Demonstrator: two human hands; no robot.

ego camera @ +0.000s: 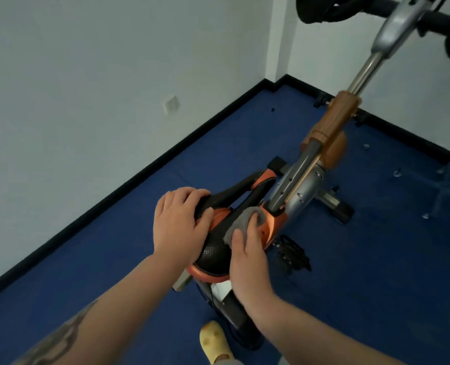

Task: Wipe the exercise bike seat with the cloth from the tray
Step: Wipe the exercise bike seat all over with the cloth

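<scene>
Seat (216,248) — black and orange, long axis running toward the bike's handlebar post, nose pointing away. Left hand (179,225) grips its left edge, fingers curled. Right hand (247,259) presses the grey cloth (241,221) onto the seat's right side — fingers curled over it.

no sleeves are worn: both forearms are seen bare from wrist to frame edge. a dark tattoo (60,335) is carried along the left forearm. no rings or watch are seen on the left hand (177,227) or right hand (248,262). a yellow perforated clog (213,342) is worn on one foot.
</scene>
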